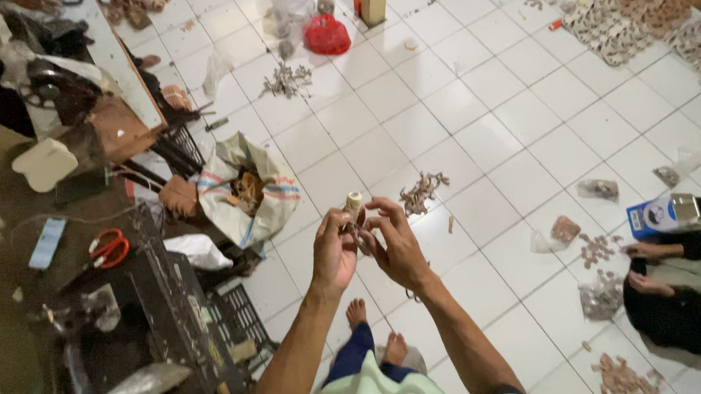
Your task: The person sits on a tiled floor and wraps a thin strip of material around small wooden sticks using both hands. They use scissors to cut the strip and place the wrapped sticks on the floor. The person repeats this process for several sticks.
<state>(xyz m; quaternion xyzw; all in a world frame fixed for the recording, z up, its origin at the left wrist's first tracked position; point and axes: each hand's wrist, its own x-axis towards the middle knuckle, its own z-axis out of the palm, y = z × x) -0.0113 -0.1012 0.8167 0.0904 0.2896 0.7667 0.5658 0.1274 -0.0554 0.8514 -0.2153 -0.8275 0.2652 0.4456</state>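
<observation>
My left hand (334,251) and my right hand (395,246) are raised together over the white tiled floor. Between them they hold a small cream spool of thread (354,203), whose top sticks up above the fingers. My left hand grips the spool from the left. The fingers of my right hand curl in from the right and pinch at it; whether they hold the thread end is too small to tell. My bare feet (357,311) show below the hands.
A dark work table (73,343) at the left carries red-handled scissors (108,248). An open white sack (248,192) stands beside it. Piles of small brown pieces (421,192) lie on the tiles. A seated person (677,285) works at the right near a blue scale (666,215).
</observation>
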